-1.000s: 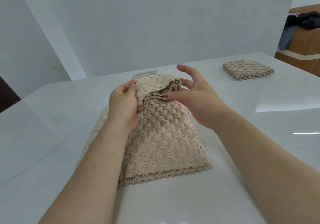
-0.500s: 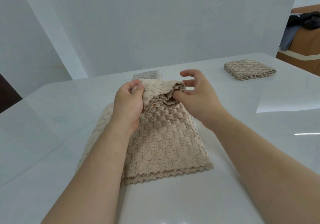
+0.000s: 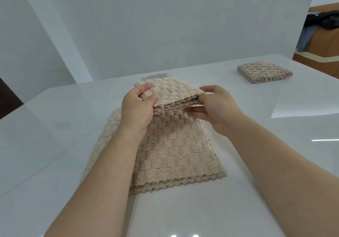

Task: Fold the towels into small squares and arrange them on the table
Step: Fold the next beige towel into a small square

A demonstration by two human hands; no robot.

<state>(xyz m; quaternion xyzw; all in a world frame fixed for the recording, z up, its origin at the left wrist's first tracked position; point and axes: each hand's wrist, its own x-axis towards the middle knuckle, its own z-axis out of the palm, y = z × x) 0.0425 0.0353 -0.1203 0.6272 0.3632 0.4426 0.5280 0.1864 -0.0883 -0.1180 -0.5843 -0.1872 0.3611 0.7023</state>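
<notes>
While the beige towel (image 3: 176, 154) lies on the white tabletop (image 3: 69, 130) with its long axis running straight away from the person, its far end is lifted clear of the surface and doubled back toward the body, held at both corners. The left hand (image 3: 137, 108) pinches the left corner, thumb on top and fingers (image 3: 145, 88) curled round the edge. The right hand (image 3: 218, 108) pinches the right corner between thumb and forefinger, its other fingers lying straight beneath the layers. Both hands sit level with each other, about midway along the towel, and the scalloped near hem rests flat on the tabletop, closer to the person than either hand. The raised edge therefore probably has to travel toward the body along the long axis, both hands moving evenly, to meet that near hem squarely; a lag on one side would skew the fold. A finished folded square (image 3: 265, 72) sits well apart at the far right, and a grey cloth edge (image 3: 156, 75) peeks out just behind the lifted end.
</notes>
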